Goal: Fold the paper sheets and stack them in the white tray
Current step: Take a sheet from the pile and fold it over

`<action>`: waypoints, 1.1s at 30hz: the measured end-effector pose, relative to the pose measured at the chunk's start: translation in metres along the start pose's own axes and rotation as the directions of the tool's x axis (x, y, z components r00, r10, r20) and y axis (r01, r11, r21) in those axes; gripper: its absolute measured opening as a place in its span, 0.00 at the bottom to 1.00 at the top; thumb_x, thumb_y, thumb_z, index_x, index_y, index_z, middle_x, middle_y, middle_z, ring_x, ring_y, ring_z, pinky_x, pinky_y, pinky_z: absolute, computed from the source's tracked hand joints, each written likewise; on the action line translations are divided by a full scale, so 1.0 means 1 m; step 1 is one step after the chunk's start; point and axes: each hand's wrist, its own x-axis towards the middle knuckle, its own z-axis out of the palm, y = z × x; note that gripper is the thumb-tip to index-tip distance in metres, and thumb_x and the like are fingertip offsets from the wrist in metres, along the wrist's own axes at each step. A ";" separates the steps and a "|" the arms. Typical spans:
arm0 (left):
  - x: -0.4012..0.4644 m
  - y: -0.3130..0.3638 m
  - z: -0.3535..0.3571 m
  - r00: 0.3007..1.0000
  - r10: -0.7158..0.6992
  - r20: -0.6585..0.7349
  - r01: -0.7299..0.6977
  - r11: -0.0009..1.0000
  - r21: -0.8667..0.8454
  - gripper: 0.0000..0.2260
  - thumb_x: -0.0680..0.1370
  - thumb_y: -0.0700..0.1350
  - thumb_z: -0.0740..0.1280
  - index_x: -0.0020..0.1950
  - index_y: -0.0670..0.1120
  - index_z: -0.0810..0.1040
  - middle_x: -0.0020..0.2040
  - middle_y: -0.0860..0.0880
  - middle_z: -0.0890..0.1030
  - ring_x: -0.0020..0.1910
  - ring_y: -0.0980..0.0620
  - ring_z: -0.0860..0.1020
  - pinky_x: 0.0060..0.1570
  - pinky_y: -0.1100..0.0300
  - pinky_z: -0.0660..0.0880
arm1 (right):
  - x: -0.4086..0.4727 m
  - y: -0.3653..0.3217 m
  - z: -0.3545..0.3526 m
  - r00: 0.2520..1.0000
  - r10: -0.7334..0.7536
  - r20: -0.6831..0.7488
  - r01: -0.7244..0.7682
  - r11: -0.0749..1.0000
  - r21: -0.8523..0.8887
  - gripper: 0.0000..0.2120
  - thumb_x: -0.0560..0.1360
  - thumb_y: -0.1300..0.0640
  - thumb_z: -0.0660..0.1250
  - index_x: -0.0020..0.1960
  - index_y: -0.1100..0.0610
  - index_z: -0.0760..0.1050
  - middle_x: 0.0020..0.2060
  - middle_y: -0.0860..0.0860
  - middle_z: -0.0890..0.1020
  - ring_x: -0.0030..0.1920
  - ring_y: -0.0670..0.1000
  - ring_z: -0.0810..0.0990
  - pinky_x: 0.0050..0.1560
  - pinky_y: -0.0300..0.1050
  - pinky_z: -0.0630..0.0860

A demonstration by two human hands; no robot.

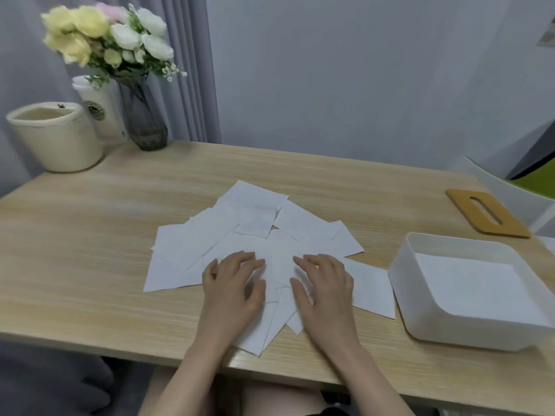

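Several white paper sheets (210,235) lie spread and overlapping in the middle of the wooden table (90,265). My left hand (232,285) rests flat on the near sheets, fingers spread. My right hand (326,288) lies beside it on the same pile, fingers also straight and pointing away from me. Neither hand grips a sheet. The white tray (402,265) stands to the right of the pile, next to the nearest sheet's edge, with a white floor and no separate sheets that I can make out inside.
A tan wooden lid with a slot (504,223) lies behind the tray. At the back left stand a cream pot (57,139), a white cup (102,115) and a grey vase of flowers (144,121). A white chair (504,193) sits at the right.
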 end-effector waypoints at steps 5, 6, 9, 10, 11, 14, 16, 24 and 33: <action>0.000 0.000 0.000 1.000 -0.003 0.024 0.003 1.000 0.015 0.23 0.74 0.57 0.54 0.62 0.51 0.80 0.65 0.54 0.75 0.68 0.62 0.64 0.72 0.51 0.48 | 0.003 0.003 0.012 1.000 -0.016 0.026 0.018 0.996 -0.087 0.20 0.77 0.44 0.55 0.65 0.47 0.75 0.63 0.44 0.76 0.68 0.46 0.63 0.65 0.45 0.53; 0.001 0.001 -0.001 1.000 -0.005 0.029 0.005 1.000 0.014 0.24 0.74 0.57 0.53 0.63 0.51 0.79 0.65 0.54 0.75 0.69 0.62 0.63 0.72 0.52 0.47 | 0.003 0.003 0.013 0.999 -0.018 0.041 0.022 0.995 -0.101 0.20 0.77 0.44 0.55 0.65 0.47 0.75 0.63 0.44 0.76 0.68 0.45 0.63 0.64 0.44 0.52; 0.002 0.002 -0.001 0.998 -0.021 0.057 0.021 1.000 -0.001 0.25 0.74 0.58 0.53 0.65 0.53 0.77 0.68 0.56 0.72 0.70 0.63 0.60 0.71 0.56 0.43 | 0.003 0.006 0.017 0.997 -0.023 0.075 0.033 0.990 -0.136 0.21 0.77 0.42 0.53 0.65 0.46 0.74 0.64 0.42 0.75 0.68 0.44 0.62 0.63 0.41 0.50; 0.004 0.001 -0.002 0.997 -0.042 0.058 0.043 0.999 -0.018 0.24 0.74 0.57 0.54 0.66 0.53 0.76 0.68 0.57 0.71 0.70 0.63 0.60 0.71 0.57 0.44 | 0.002 0.007 0.018 0.997 -0.027 0.077 0.038 0.989 -0.146 0.21 0.77 0.41 0.53 0.65 0.46 0.74 0.64 0.42 0.75 0.68 0.44 0.62 0.63 0.41 0.50; 0.009 0.002 -0.005 0.997 -0.066 0.045 0.068 0.997 -0.040 0.23 0.74 0.55 0.56 0.66 0.53 0.76 0.68 0.57 0.71 0.70 0.62 0.62 0.70 0.58 0.46 | 0.002 0.007 0.018 0.997 -0.030 0.074 0.042 0.987 -0.155 0.21 0.77 0.41 0.53 0.64 0.46 0.74 0.64 0.42 0.75 0.68 0.43 0.62 0.63 0.41 0.50; 0.047 -0.002 -0.016 0.997 -0.072 -0.025 0.070 0.995 -0.066 0.18 0.77 0.49 0.62 0.66 0.53 0.76 0.68 0.55 0.72 0.70 0.57 0.66 0.65 0.61 0.51 | 0.003 0.007 0.019 0.998 -0.029 0.064 0.040 0.984 -0.172 0.20 0.77 0.40 0.54 0.63 0.46 0.75 0.63 0.42 0.75 0.67 0.43 0.64 0.62 0.42 0.52; 0.084 -0.010 -0.021 0.997 -0.073 -0.007 0.072 0.997 -0.024 0.17 0.79 0.45 0.65 0.68 0.53 0.74 0.69 0.55 0.71 0.70 0.56 0.65 0.64 0.60 0.52 | 0.002 0.007 0.020 0.998 -0.031 0.057 0.041 0.983 -0.180 0.20 0.77 0.40 0.54 0.62 0.46 0.76 0.63 0.42 0.76 0.66 0.43 0.64 0.62 0.43 0.53; 0.167 -0.037 0.001 0.952 -0.016 0.306 -0.003 0.998 0.063 0.18 0.79 0.48 0.66 0.69 0.55 0.73 0.71 0.54 0.69 0.73 0.55 0.61 0.65 0.58 0.50 | 0.004 0.008 0.024 0.998 -0.068 -0.007 0.065 0.975 -0.212 0.19 0.76 0.41 0.56 0.58 0.46 0.78 0.59 0.41 0.78 0.64 0.43 0.68 0.59 0.44 0.58; 0.197 -0.050 0.009 0.932 -0.038 0.360 -0.012 0.991 0.137 0.03 0.74 0.47 0.71 0.46 0.54 0.82 0.56 0.56 0.77 0.63 0.56 0.70 0.63 0.52 0.55 | 0.005 0.017 0.031 0.991 -0.115 -0.072 0.101 0.978 -0.180 0.19 0.76 0.39 0.56 0.57 0.46 0.79 0.58 0.41 0.79 0.62 0.43 0.70 0.57 0.46 0.61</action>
